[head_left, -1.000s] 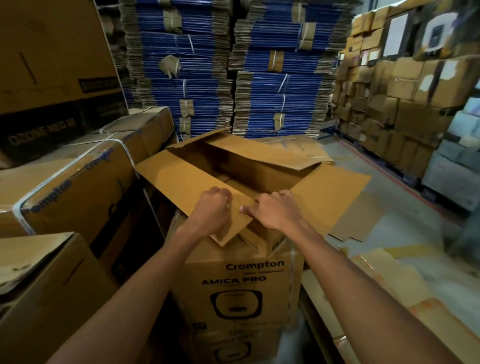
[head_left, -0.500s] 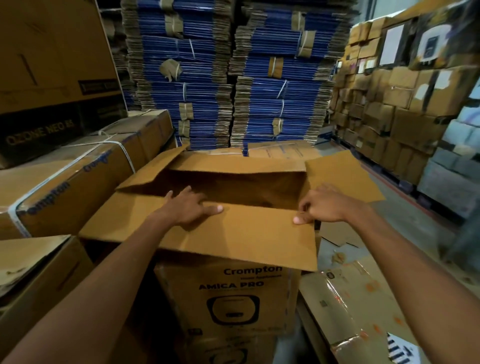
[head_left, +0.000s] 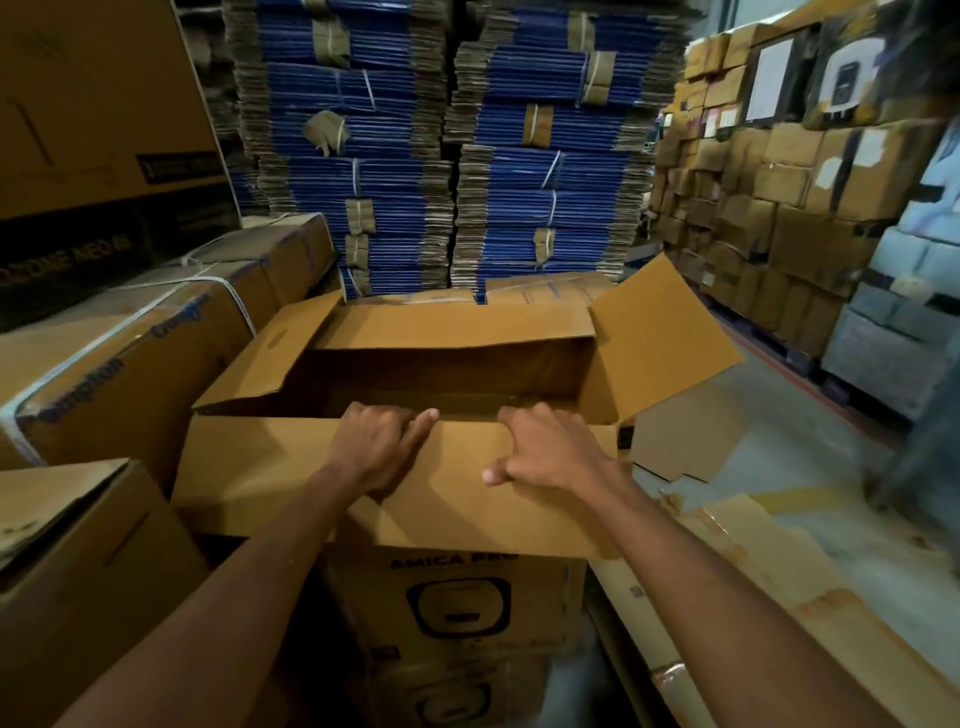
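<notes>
- The open carton (head_left: 447, 332) sits mid-frame on a printed box (head_left: 457, 603) at bottom centre.
- On the far edge of its near flap (head_left: 270, 467), the left hand (head_left: 379, 447) and right hand (head_left: 545, 452) lie side by side, fingers hooked over.
- A strapped box (head_left: 130, 364) lies left of the carton.
- Bundled flat cartons (head_left: 395, 156) stand behind, top centre.
- Stacked boxes (head_left: 779, 197) fill the upper right, with flat sheets (head_left: 753, 561) at lower right.

Blue flattened-carton stacks (head_left: 395, 156) behind; strapped box (head_left: 130, 353) left; stacked boxes (head_left: 779, 208) right.
</notes>
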